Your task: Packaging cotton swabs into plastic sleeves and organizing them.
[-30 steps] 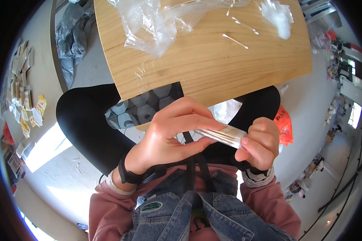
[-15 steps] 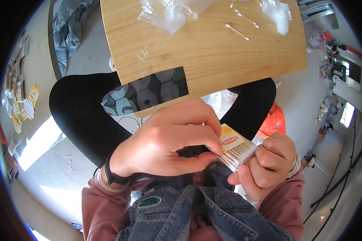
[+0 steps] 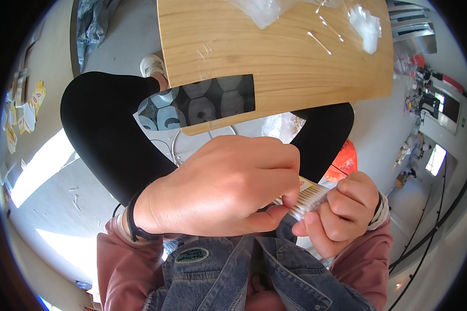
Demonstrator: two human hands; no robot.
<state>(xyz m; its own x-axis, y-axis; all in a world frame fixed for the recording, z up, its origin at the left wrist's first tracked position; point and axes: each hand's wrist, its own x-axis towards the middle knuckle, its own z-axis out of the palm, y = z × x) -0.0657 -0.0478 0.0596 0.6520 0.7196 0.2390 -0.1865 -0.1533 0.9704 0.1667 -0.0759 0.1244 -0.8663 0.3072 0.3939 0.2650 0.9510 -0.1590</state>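
Yellow-labelled swab pack (image 3: 311, 199), pink sleeves (image 3: 125, 259), grey hexagon-patterned sheet (image 3: 200, 103)

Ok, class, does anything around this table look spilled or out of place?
Yes. Loose cotton swabs lie scattered on the wooden table near crumpled clear plastic, unlike the neat row in the pack between the left hand and right hand. A dark patterned sheet also juts past the table's edge, looking askew.
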